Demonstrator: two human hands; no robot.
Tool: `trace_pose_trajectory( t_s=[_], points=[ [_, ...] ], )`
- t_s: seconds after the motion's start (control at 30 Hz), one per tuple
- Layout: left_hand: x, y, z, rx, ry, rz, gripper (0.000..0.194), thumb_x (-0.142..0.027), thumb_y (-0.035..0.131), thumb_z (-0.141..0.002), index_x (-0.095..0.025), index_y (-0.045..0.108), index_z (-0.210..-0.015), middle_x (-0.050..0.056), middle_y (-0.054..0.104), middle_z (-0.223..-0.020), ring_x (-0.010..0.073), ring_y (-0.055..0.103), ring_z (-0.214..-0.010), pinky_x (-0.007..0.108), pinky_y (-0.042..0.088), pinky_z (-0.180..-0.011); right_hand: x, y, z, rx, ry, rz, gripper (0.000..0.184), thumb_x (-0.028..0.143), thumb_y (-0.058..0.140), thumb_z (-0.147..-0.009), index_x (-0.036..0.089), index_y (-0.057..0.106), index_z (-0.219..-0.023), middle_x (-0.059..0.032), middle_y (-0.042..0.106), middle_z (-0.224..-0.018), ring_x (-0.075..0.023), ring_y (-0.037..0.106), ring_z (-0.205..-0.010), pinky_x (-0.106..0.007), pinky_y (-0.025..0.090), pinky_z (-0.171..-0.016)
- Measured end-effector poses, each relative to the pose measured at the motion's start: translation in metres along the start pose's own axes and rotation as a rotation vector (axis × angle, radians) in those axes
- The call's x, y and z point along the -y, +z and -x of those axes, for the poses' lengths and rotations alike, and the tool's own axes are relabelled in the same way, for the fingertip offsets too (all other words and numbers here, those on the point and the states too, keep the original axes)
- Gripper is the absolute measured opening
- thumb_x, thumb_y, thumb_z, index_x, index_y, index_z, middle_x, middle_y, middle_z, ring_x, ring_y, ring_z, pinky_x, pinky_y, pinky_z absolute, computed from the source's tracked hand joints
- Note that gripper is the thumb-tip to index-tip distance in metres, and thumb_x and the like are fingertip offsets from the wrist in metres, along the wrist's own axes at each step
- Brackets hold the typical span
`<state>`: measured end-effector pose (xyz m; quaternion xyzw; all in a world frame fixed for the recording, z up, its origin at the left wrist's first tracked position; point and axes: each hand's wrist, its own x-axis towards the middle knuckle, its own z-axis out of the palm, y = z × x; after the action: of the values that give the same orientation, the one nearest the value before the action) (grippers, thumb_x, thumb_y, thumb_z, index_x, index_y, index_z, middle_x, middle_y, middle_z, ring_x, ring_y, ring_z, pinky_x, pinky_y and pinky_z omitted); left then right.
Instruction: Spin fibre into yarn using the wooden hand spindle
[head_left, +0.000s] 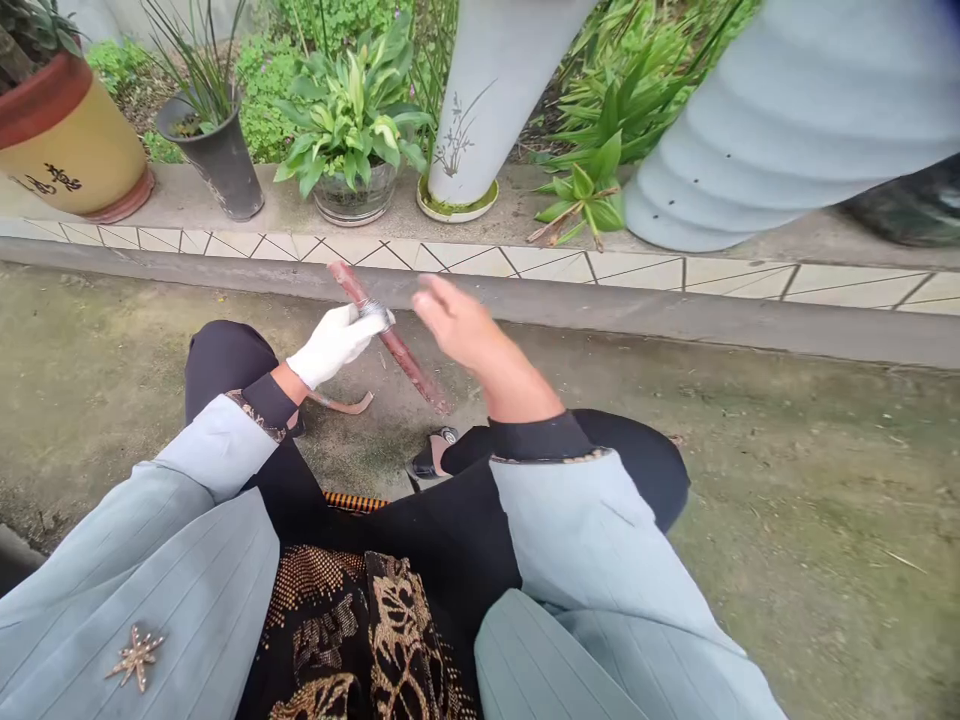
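My left hand [334, 343], in a white glove, is closed around a reddish-brown stick [411, 368] held at a slant. A band of thin silvery wire [380, 314] is wrapped around the stick beside the gloved fingers. My right hand [463, 328], bare, is raised to the right of the stick and apart from it. Its fingers point up and left, stretched out and slightly blurred; I see nothing in them. Below the left wrist, a curved brownish strip [349, 403] shows near the ground, its other end hidden by the wrist.
A low tiled ledge [480, 262] runs across the front. On it stand a yellow pot [71, 140], a dark grey pot [221, 160], a clear pot [356, 195], a tall white planter [480, 110] and a ribbed white planter [772, 130]. My bent knees flank the concrete ground [795, 480].
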<state>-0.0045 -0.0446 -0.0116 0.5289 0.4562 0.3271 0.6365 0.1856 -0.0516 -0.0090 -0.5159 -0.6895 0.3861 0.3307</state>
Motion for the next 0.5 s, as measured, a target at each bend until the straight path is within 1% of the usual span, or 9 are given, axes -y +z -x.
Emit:
trace_pose_trajectory(
  t_s=[0.07,0.1,0.13,0.17,0.23,0.33,0.4,0.43,0.5],
  points=[
    [0.002,-0.002,0.000,0.032,0.022,0.005,0.044,-0.056,0.070,-0.075,-0.016,0.054,-0.082,-0.011,0.036,-0.047,0.0028,0.027,-0.038,0.020,0.018,-0.038,0.003,0.011,0.006,0.113,0.073,-0.133,0.057,0.044,0.053,-0.093,0.018,0.046,-0.144,-0.0098,0.069,-0.102,-0.0225,0.065,-0.090,-0.039,0.052,-0.084],
    [0.002,-0.003,0.000,0.046,0.022,-0.005,0.045,-0.058,0.069,-0.075,-0.017,0.051,-0.079,-0.010,0.037,-0.047,0.0028,0.027,-0.038,0.020,0.019,-0.038,0.004,0.018,0.007,0.202,0.111,-0.238,0.063,0.042,0.054,-0.092,0.018,0.039,-0.148,-0.0067,0.069,-0.091,-0.0185,0.064,-0.076,-0.035,0.053,-0.074],
    [0.003,-0.004,0.000,0.056,0.017,-0.031,0.046,-0.059,0.067,-0.077,-0.017,0.049,-0.076,-0.010,0.037,-0.048,0.0029,0.027,-0.038,0.020,0.019,-0.038,0.005,0.026,0.009,0.227,0.134,-0.355,0.067,0.042,0.052,-0.092,0.018,0.032,-0.151,-0.0019,0.065,-0.079,-0.0146,0.059,-0.063,-0.031,0.052,-0.065],
    [0.003,-0.005,0.000,0.068,0.017,-0.068,0.046,-0.061,0.063,-0.080,-0.018,0.048,-0.076,-0.009,0.038,-0.049,0.0031,0.027,-0.039,0.020,0.020,-0.038,0.006,0.033,0.010,0.211,0.154,-0.441,0.068,0.041,0.054,-0.091,0.017,0.032,-0.151,0.0019,0.061,-0.071,-0.0117,0.053,-0.054,-0.028,0.049,-0.058],
    [0.003,-0.006,0.000,0.091,0.046,-0.168,0.044,-0.060,0.053,-0.087,-0.017,0.048,-0.079,-0.008,0.041,-0.053,0.0040,0.031,-0.041,0.020,0.023,-0.040,0.007,0.043,0.010,0.137,0.182,-0.562,0.066,0.041,0.055,-0.089,0.016,0.036,-0.147,0.0063,0.053,-0.064,-0.0085,0.044,-0.047,-0.024,0.044,-0.051],
    [0.003,-0.008,-0.001,0.128,0.141,-0.409,0.039,-0.051,0.040,-0.096,-0.016,0.051,-0.083,-0.004,0.047,-0.061,0.0063,0.039,-0.048,0.020,0.032,-0.047,0.006,0.045,0.008,0.003,0.223,-0.605,0.060,0.039,0.055,-0.088,0.016,0.040,-0.141,0.0069,0.050,-0.064,-0.0077,0.043,-0.048,-0.023,0.046,-0.053],
    [0.004,-0.010,-0.001,0.172,0.206,-0.626,0.036,-0.044,0.038,-0.097,-0.015,0.055,-0.084,-0.002,0.051,-0.064,0.0084,0.044,-0.054,0.022,0.036,-0.053,0.003,0.038,0.005,-0.083,0.259,-0.554,0.055,0.037,0.052,-0.090,0.017,0.039,-0.140,0.0059,0.051,-0.066,-0.0083,0.045,-0.050,-0.024,0.048,-0.057],
    [0.005,-0.010,-0.001,0.205,0.241,-0.743,0.035,-0.041,0.038,-0.097,-0.015,0.057,-0.085,-0.001,0.053,-0.066,0.0097,0.047,-0.057,0.023,0.038,-0.057,0.000,0.032,0.004,-0.119,0.281,-0.491,0.051,0.035,0.050,-0.091,0.017,0.041,-0.138,0.0047,0.053,-0.068,-0.0090,0.046,-0.052,-0.025,0.048,-0.059],
    [0.007,-0.012,-0.001,0.258,0.313,-0.964,0.034,-0.037,0.037,-0.097,-0.015,0.062,-0.090,0.002,0.062,-0.074,0.0128,0.054,-0.065,0.025,0.041,-0.066,-0.005,0.019,0.003,-0.154,0.339,-0.265,0.039,0.031,0.046,-0.093,0.016,0.049,-0.129,0.0004,0.057,-0.073,-0.0114,0.051,-0.057,-0.028,0.048,-0.064]
  ],
)
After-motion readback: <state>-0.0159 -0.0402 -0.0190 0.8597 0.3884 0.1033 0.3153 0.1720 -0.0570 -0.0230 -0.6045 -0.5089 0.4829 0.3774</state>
